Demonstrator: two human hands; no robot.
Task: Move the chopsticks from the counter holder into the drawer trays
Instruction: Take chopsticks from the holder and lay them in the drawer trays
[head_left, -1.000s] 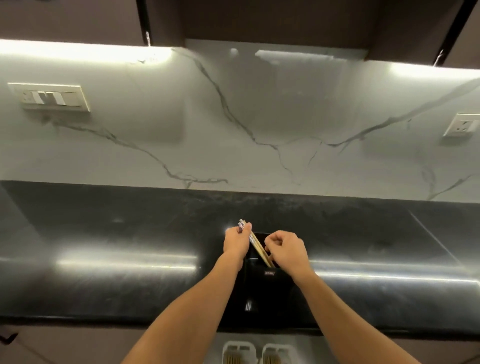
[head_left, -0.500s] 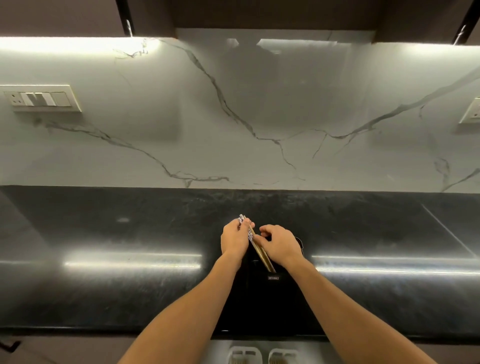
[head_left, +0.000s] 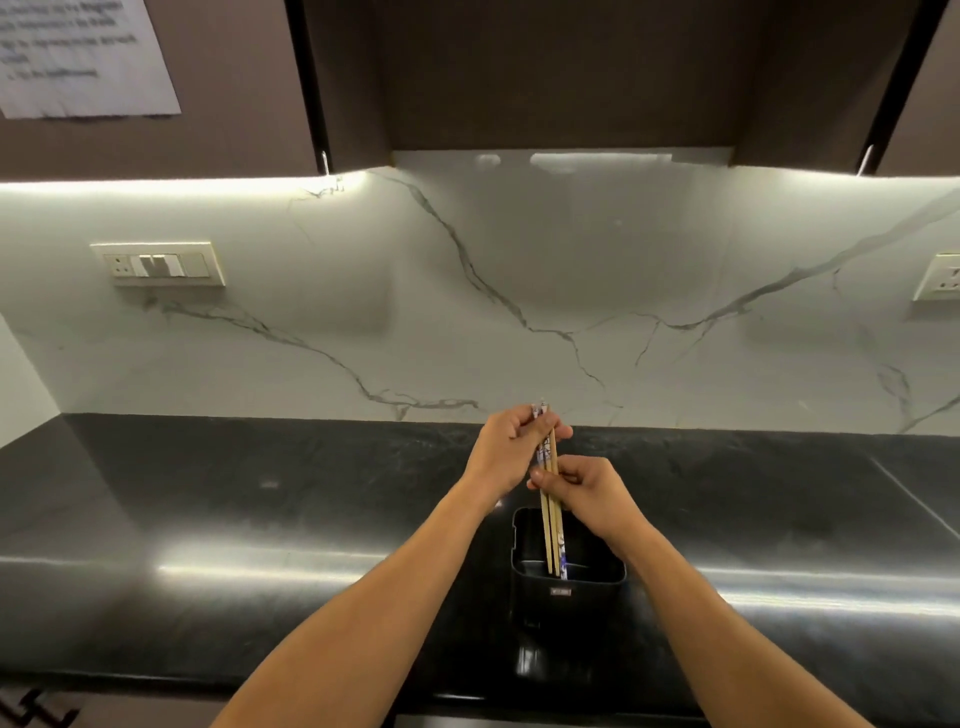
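A small bundle of wooden chopsticks (head_left: 550, 525) with blue-and-white patterned tops stands nearly upright, its lower ends still inside the black counter holder (head_left: 569, 590). My left hand (head_left: 506, 449) is closed around the top of the bundle. A little lower, my right hand (head_left: 584, 488) pinches the same sticks just above the holder's rim. The holder sits on the black counter near its front edge. The drawer trays are out of view.
The glossy black counter (head_left: 260, 519) stretches left and right of the holder. A white marble backsplash (head_left: 571, 286) rises behind, with a switch plate (head_left: 158, 263) at left and a socket (head_left: 943, 278) at right. Dark upper cabinets (head_left: 545, 73) hang overhead.
Both hands have lifted the chopsticks upward and straightened them from a tilt to nearly upright. The camera has tipped up, and the white trays at the bottom edge have left the view.
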